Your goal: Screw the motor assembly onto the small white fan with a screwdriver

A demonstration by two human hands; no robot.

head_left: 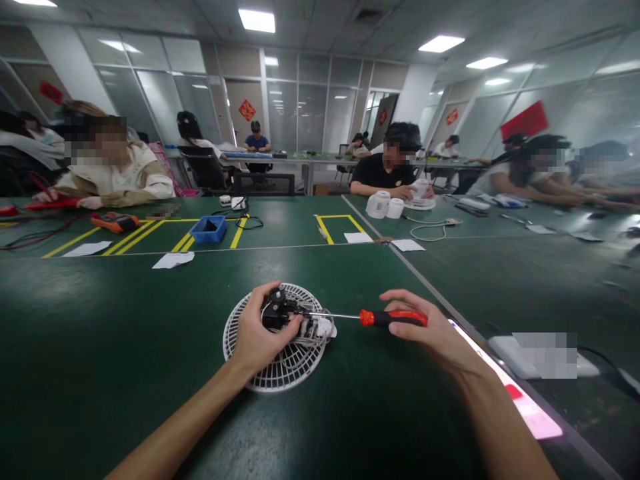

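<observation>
A round white fan grille (280,370) lies flat on the green table (100,347) in front of me. On it sits a small black and white motor unit (295,319) with wires. My left hand (257,337) is closed round the black part of that unit and holds it in place. My right hand (425,327) grips the red and black handle of a screwdriver (390,318). Its thin metal shaft points left and its tip meets the motor unit.
A white device (520,357) with a cable and a lit pink strip (525,407) lie at my right. A blue tray (209,229), paper slips, an orange meter (116,222) and white rolls (385,205) lie farther back. Several people sit at the far tables.
</observation>
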